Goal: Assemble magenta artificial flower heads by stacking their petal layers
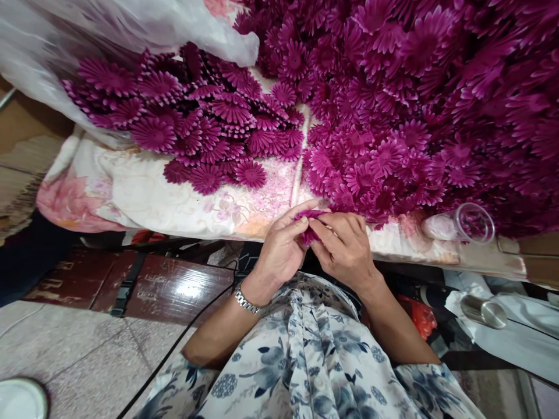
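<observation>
My left hand and my right hand meet at the near edge of a work surface, fingers pinched together on one magenta fabric flower. A metal watch sits on my left wrist. A large heap of the same magenta flowers fills the surface to the right and beyond my hands. A smaller pile of flowers spills from a clear plastic bag at the upper left.
A floral-printed cloth covers the surface. A clear plastic cup lies on its side at the right edge. A metal cylinder rests lower right. Dark wooden board and tiled floor lie below left.
</observation>
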`<state>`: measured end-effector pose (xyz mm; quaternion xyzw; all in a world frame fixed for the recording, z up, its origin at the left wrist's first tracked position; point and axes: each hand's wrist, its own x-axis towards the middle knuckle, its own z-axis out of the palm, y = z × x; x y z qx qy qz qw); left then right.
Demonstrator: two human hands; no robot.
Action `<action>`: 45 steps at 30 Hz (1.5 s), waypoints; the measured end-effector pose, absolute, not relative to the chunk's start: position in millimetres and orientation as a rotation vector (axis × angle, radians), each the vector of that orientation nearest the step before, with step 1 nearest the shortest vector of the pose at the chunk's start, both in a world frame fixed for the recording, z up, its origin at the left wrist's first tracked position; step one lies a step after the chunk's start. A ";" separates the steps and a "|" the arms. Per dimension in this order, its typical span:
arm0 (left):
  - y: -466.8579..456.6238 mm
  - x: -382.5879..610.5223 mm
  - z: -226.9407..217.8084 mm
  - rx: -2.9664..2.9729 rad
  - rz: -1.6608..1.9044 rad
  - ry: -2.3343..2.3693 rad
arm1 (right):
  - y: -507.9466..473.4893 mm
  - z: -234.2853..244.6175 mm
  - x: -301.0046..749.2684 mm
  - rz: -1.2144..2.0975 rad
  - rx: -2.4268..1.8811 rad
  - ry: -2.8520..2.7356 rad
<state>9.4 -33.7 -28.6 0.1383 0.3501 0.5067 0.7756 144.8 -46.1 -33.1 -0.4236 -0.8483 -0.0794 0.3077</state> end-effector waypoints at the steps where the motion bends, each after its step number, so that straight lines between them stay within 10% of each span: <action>1: -33.0 8.1 -28.6 0.290 1.106 0.758 | -47.8 -31.2 145.5 -0.162 -1.090 -2.250; 13: -44.0 10.5 -41.4 0.564 1.197 0.874 | -36.1 -26.8 143.9 0.094 -1.273 -2.024; 35: -36.2 -0.4 -26.2 0.311 1.155 0.811 | 18.3 -4.8 167.3 -0.522 -1.477 -1.869; 45: -37.7 6.1 -29.9 0.349 1.121 0.782 | -30.0 -23.3 135.3 0.167 -1.273 -2.219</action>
